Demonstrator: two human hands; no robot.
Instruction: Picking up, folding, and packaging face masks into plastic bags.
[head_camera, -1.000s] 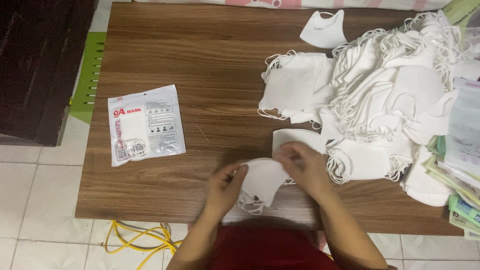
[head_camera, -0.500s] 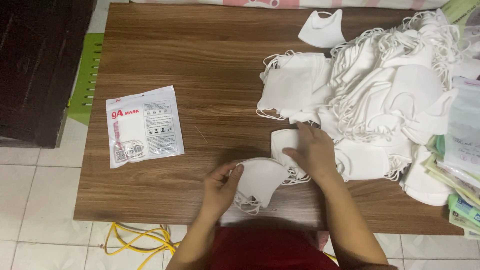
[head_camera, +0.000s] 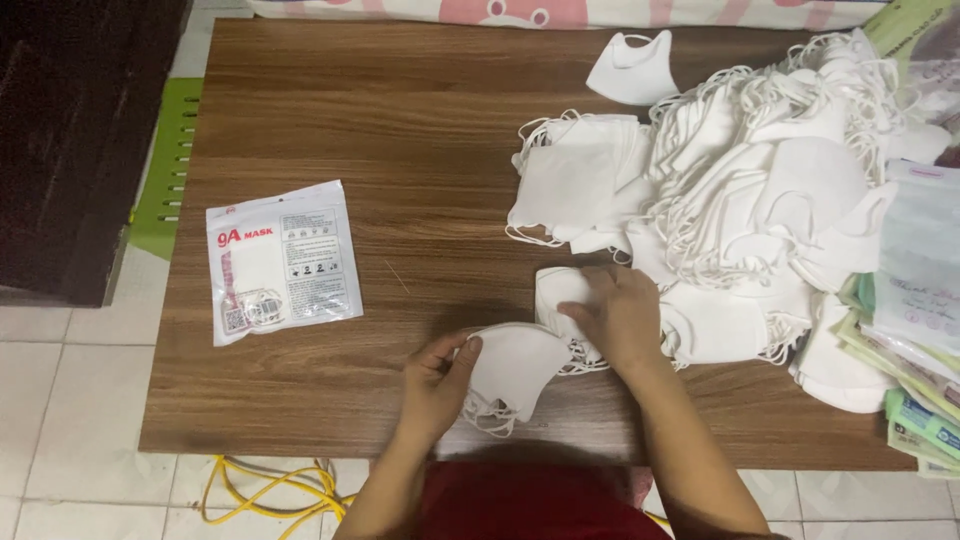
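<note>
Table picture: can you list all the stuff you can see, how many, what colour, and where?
table: one, brown wood, fills the middle
mask pile: many, white, right side of table
single mask: one, white, far edge, apart from pile
packet: one, clear and white with red print, left side of table
folded mask: one, white, near edge
packet stack: several, green and clear, far right
cord: one, yellow, on the tiled floor
left hand: grip on folded mask
right hand: resting on another mask beside it

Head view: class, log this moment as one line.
left hand: holds white mask | right hand: on second mask | sealed packet: apart, left
</note>
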